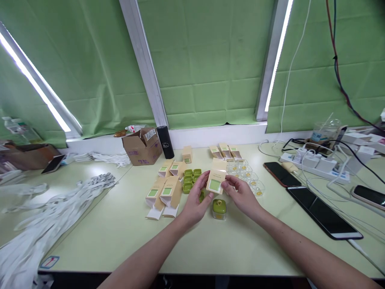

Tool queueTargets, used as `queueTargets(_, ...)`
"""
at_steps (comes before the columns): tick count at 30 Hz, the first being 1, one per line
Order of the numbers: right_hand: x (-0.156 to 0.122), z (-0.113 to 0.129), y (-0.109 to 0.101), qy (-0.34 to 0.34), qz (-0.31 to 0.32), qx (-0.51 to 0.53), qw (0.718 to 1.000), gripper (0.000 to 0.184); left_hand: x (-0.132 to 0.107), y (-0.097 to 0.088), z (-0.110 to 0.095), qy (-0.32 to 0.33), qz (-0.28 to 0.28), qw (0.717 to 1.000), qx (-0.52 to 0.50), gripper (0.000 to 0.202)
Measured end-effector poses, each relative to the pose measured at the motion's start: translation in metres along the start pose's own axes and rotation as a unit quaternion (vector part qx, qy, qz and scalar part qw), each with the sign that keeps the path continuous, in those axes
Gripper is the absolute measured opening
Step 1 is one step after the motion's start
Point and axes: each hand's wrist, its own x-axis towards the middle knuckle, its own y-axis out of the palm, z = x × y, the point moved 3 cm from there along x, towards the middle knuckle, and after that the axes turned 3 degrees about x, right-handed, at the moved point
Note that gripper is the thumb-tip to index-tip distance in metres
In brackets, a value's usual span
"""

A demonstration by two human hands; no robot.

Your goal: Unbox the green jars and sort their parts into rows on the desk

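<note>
Both my hands hold one small tan carton with a green window (216,180) above the table, its top flap open. My left hand (197,200) grips its left edge and my right hand (242,194) grips its right edge. Just below the carton a small clear jar with a green lid (219,209) stands on the pale green table (126,237). More tan cartons (165,194) lie to the left. Several green lids (189,180) sit behind my left hand. Several clear jars (248,176) stand behind my right hand.
A brown cardboard box (142,147) and a black cylinder (165,142) stand at the back. To the right lie phones (281,174), a dark tablet (323,210), a power strip (315,165) and cables. White straps (45,212) are heaped on the left. Green blinds hang behind.
</note>
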Motion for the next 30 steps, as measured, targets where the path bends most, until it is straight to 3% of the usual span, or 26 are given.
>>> queueTargets(9,-0.002,0.004,0.002,-0.006,0.012,-0.031,0.999,0.058,0.003,0.0,-0.002,-0.02,-0.003,0.999,-0.047,0.065)
queueTargets(16,0.0,0.002,0.003,0.007,0.018,-0.002,1.0,0.055,0.009,0.003,-0.013,-0.031,-0.017,0.999,-0.016,0.058)
queueTargets(22,0.006,-0.007,-0.005,0.023,0.0,0.031,0.999,0.058,0.028,0.009,-0.021,-0.039,-0.026,0.999,0.003,0.054)
queueTargets(30,0.013,-0.014,-0.016,0.044,-0.042,0.039,0.997,0.066,0.046,0.023,-0.014,-0.043,-0.054,0.997,-0.043,0.052)
